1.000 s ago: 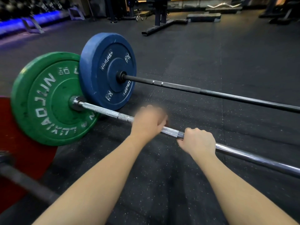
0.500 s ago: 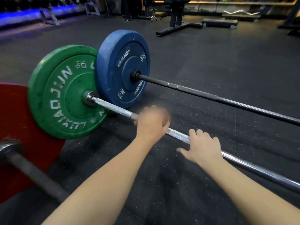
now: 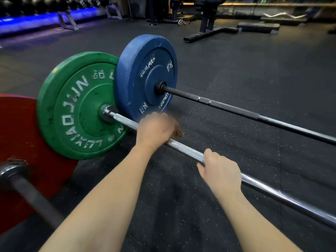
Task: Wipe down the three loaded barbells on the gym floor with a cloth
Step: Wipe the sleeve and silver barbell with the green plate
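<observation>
Middle bar: The silver knurled steel barbell (image 3: 185,150) lies on the black speckled rubber floor (image 3: 236,70), with its round green rubber plate (image 3: 76,113) at the left end.
Left hand: The left hand (image 3: 156,130) is blurred. Its fingers are curled over the silver shaft just beside the green plate's collar.
Cloth: A brownish patch (image 3: 177,132) shows at the fingertips. It is judged to be the cloth, though this cannot be told for sure.
Right hand: The right hand (image 3: 221,171) is set further right on the same shaft, with the fingers folded over it in a grip.
Rolling risk: The bar could be rolled on its plates by a hard sideways stroke if the right hand's hold were loosened.
Knuckle risk: The left knuckles could be knocked against the collar or plate face, as little shaft is left on that side.
Coverage risk: The underside of the shaft could be missed if the cloth is not wrapped fully round.
Far neighbour: A black steel barbell (image 3: 236,111) with a round blue rubber plate (image 3: 145,75) lies beyond, and its plate is seen overlapping the green one.
Near neighbour: A dark barbell (image 3: 34,197) with a round red rubber plate (image 3: 18,124) lies nearest and is blurred.
Obstruction: The green plate's far face is crowded by the blue plate.
Background: A black steel rack base (image 3: 209,33) and a blue-lit weight rack (image 3: 45,20) stand well apart from the work.
</observation>
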`<move>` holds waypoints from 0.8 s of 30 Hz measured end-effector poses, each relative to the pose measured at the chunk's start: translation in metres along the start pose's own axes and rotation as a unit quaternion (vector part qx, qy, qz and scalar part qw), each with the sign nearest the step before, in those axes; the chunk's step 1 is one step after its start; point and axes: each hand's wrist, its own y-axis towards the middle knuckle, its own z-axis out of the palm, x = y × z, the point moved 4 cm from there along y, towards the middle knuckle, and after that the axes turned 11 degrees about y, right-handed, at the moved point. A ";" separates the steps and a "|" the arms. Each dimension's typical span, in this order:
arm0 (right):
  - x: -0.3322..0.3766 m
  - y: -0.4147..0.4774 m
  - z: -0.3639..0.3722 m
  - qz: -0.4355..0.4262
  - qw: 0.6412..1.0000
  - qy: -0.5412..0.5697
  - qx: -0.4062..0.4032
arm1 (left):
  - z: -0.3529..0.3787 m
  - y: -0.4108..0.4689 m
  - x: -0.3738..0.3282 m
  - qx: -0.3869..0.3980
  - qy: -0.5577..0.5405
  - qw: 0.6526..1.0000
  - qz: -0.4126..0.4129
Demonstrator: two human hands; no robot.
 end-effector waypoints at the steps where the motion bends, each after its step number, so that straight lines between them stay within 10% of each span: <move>1: 0.000 0.000 0.001 0.002 1.000 -0.002 -0.005 | 0.001 0.002 0.011 -0.006 0.013 1.000 -0.017; 24: 0.004 0.006 0.006 0.056 0.995 -0.078 0.009 | 0.013 0.015 0.061 0.011 0.004 0.999 -0.053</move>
